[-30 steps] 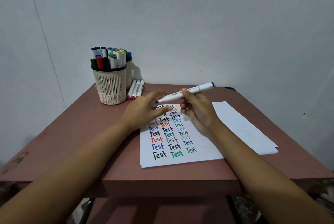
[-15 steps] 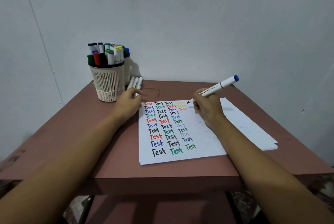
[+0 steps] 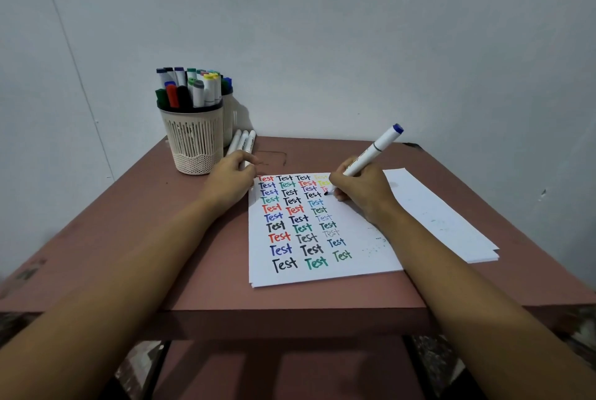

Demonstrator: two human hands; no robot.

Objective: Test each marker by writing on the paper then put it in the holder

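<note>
Marker [image 3: 371, 153] with a blue end cap is held in the right hand [image 3: 359, 195] over the upper part of the paper [image 3: 362, 259], on the pinkish-brown table [image 3: 193, 270]. Nearest the camera, both bare forearms reach forward over the table's front edge. The paper lies just right of centre, its left columns filled with the word "Test" in black, red, blue, green and yellow. The right forearm crosses the sheet's right side; the hand is bent at the wrist with the thumb and fingers curled tightly round the lower barrel in a writing grip. The dark tip touches the sheet just right of the third column, near the top, and the barrel tilts up and away to the right. A second stack of sheets [image 3: 451, 222] lies partly under the paper on the right. The left hand [image 3: 229, 183] rests at the paper's top left corner with its fingers curled inward; whether it holds anything cannot be told. Just beyond its knuckles lie three loose markers [image 3: 243, 141], side by side. Left of them stands the cream slotted holder [image 3: 193, 145], full of upright capped markers [image 3: 190, 87], close to the pale wall [image 3: 354, 45]
</note>
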